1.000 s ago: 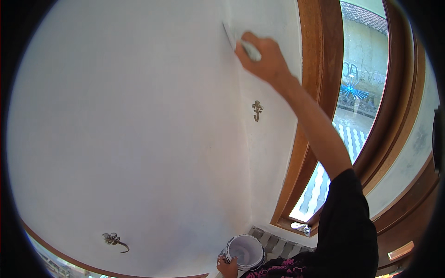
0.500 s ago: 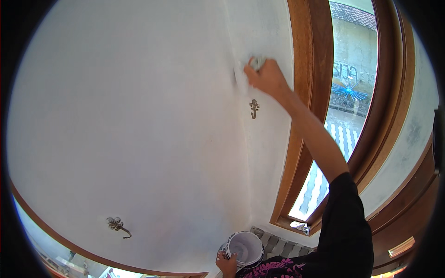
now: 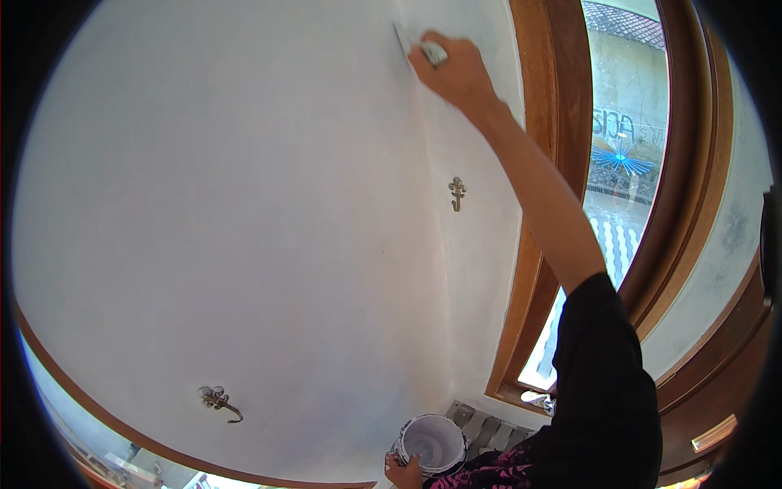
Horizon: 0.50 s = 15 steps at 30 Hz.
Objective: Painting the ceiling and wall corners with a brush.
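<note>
High up at the wall corner, my right hand [image 3: 458, 72] is closed around the pale handle of a putty knife [image 3: 433, 54]. The knife's thin blade edge [image 3: 399, 37] lies against the white wall [image 3: 244, 179], right along the corner line. Down at the lower edge, my left hand [image 3: 403, 473] grips the side of a small white bucket [image 3: 440, 430], its thumb over the rim. Whitish material coats the inside of the bucket, and its rim is smeared. How much it contains I cannot tell.
Metal hooks are fixed to the wall, one beside the corner [image 3: 457, 194] and another lower left [image 3: 217, 398]. A brown wooden window frame [image 3: 538, 106] stands right of my arm. On its sill lies a crumpled white item [image 3: 538, 399]. Wood trim [image 3: 269, 478] edges the wall below.
My right hand has moved upward along the corner with the putty knife. My left hand still holds the bucket; the whole view has shifted slightly.
</note>
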Available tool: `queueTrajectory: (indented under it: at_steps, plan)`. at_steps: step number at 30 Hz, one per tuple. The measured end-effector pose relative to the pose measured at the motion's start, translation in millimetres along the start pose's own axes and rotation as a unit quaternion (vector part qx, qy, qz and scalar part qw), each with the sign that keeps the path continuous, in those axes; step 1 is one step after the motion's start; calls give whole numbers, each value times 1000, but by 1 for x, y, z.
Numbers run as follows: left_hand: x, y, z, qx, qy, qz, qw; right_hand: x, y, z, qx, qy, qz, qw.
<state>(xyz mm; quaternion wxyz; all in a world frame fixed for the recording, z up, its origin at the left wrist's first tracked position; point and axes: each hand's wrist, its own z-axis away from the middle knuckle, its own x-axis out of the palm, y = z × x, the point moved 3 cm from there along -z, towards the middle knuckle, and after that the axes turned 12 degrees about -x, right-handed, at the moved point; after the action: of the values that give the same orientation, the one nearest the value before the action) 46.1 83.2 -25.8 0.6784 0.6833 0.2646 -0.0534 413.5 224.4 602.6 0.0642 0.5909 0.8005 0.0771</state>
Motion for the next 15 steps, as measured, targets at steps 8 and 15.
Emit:
queueTrajectory:
  at_steps: [8,15]
  plan:
    - [-16,10,-7,-30,-76,-22,996,1,-52,156,59,-72,-28,995]
    - [-11,14,-11,-10,-102,16,995,7,-80,280,137,-118,-43,983]
